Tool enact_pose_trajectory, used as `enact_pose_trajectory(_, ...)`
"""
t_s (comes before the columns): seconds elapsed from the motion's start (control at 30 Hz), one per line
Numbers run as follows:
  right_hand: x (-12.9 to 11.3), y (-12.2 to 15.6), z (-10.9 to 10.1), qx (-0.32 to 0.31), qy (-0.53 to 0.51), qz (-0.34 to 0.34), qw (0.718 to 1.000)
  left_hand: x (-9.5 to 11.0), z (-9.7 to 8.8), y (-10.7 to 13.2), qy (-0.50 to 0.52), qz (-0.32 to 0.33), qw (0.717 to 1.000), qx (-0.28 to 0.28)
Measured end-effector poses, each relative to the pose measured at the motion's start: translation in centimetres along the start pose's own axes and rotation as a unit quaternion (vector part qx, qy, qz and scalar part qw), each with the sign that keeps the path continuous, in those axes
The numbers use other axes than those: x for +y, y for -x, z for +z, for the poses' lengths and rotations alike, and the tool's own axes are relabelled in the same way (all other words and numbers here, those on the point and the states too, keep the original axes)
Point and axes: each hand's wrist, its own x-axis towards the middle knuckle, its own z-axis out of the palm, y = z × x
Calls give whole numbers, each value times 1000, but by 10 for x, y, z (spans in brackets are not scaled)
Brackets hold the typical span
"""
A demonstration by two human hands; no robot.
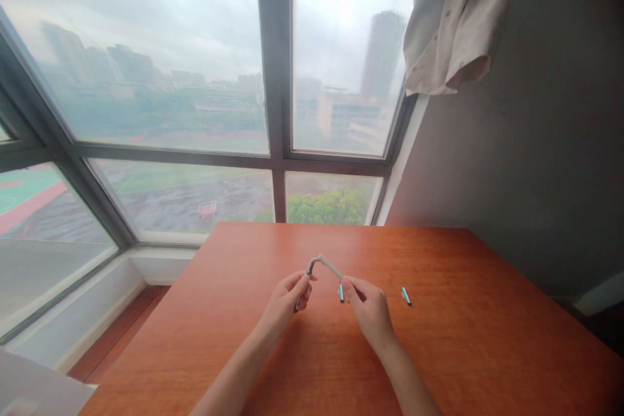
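Above the wooden table (439, 351), my two hands hold opposite ends of a thin bent strip (331, 266), dark and curved at its left part and pale and straighter at its right. My left hand (288, 297) is closed on the dark end, part of which shows below the fingers. Between thumb and fingers, my right hand (369, 312) pinches the pale end. Just left of that hand lies a small teal-and-dark stick-like piece (341, 292), partly beside the fingertips. A similar small piece (406, 296) rests farther right. I cannot tell exactly what the strip is.
Beyond the table's far edge stand large windows with a grey frame (277, 78). A pale spotted curtain (453, 26) hangs bunched at upper right, next to a dark grey wall (517, 162). A white ledge (112, 299) runs along the left.
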Motion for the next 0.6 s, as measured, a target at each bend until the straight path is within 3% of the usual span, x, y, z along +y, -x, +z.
enact_pose_trajectory(0.6,0,0,-1,23,12,0,1000,-3,-1,-2,-7,7,1000,11)
